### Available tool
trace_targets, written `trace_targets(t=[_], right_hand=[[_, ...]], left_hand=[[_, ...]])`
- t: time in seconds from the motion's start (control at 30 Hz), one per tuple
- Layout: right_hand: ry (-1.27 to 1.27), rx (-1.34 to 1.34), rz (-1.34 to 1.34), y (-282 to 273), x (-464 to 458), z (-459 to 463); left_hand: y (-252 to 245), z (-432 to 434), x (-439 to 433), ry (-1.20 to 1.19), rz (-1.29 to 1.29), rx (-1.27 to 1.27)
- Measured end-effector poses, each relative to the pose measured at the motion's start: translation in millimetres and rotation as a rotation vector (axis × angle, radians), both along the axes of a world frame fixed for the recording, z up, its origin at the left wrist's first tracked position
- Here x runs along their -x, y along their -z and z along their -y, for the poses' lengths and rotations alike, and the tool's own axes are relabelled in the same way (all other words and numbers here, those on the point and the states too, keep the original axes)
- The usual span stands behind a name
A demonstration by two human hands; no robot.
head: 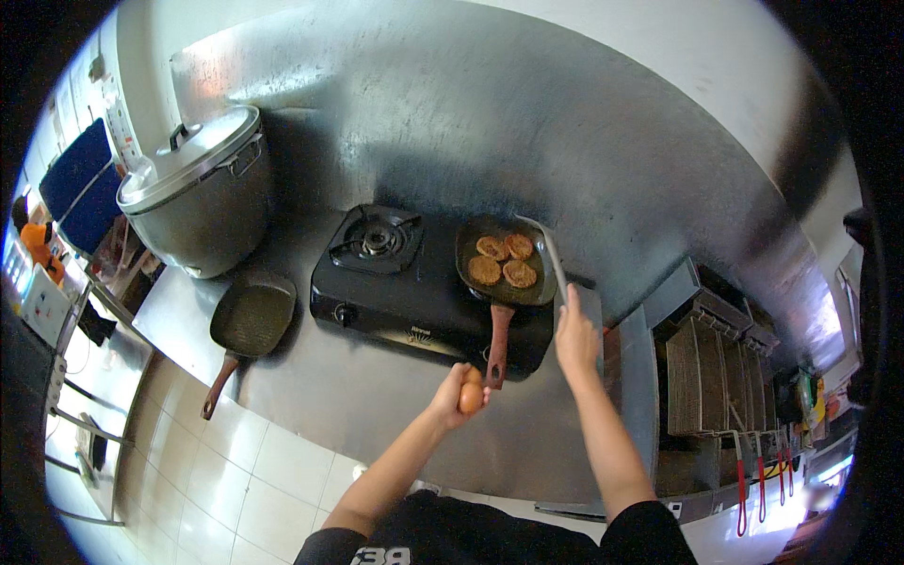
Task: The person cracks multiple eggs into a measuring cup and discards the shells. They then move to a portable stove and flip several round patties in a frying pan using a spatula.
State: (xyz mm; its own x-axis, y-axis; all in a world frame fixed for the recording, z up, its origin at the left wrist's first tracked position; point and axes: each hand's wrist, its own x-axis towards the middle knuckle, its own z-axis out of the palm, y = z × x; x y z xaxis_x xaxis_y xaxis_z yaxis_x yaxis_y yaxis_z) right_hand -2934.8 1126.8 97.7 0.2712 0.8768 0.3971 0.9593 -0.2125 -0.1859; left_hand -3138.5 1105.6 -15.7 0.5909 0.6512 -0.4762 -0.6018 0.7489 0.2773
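My left hand (pixel 458 399) is closed around brown eggs (pixel 471 397); two show between the fingers, just left of the frying pan's handle. My right hand (pixel 578 337) grips a long, thin metal utensil (pixel 555 256), whose far end reaches over the right rim of the square frying pan (pixel 462 263). Several browned patties (pixel 485 270) lie inside that pan. It rests on the right burner of a black two-burner gas stove (pixel 395 314), its brown handle (pixel 499 346) pointing towards me. The utensil's tip is too blurred to identify.
A large lidded metal pot (pixel 205 212) stands at the back left of the steel counter (pixel 318 395). Before it lies another square pan (pixel 253 316). The left burner (pixel 378 240) bears no pan. On the right is a deep fryer with wire baskets (pixel 713 381) and red handles. A metal splashback (pixel 459 127) rises behind.
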Motion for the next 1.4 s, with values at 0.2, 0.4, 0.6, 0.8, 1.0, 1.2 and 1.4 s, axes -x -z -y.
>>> trace_targets(t=[0.2, 0.4, 0.6, 0.8, 1.0, 1.2, 1.4], right_hand=[[0.068, -0.019, -0.204, 67.9, 13.9, -18.1], [-0.024, -0.098, -0.513, 84.4, 8.1, -14.0], [0.03, -0.499, -0.213, 52.5, 32.0, 34.7], [0.154, 0.224, -1.76, 61.0, 83.0, 67.7], [-0.081, 0.084, -2.104, 95.7, 94.5, 22.2], [-0.091, 0.056, -1.982, 111.2, 81.3, 31.4], [-0.055, 0.237, -2.121, 98.4, 67.0, 39.2]], left_hand=[[4.6, 31.4, 43.2, -0.011, 0.089, 0.051], [-3.4, 69.7, 95.4, -0.078, 0.064, 0.106], [-6.8, 93.7, 138.8, -0.281, 0.0, 0.092], [-12.2, 96.1, 155.6, -0.386, -0.046, 0.114], [-12.7, 94.9, 150.8, -0.335, -0.018, 0.098], [-13.7, 104.4, 136.9, -0.232, 0.016, 0.114], [-25.5, 105.6, 129.9, -0.073, -0.074, 0.029]])
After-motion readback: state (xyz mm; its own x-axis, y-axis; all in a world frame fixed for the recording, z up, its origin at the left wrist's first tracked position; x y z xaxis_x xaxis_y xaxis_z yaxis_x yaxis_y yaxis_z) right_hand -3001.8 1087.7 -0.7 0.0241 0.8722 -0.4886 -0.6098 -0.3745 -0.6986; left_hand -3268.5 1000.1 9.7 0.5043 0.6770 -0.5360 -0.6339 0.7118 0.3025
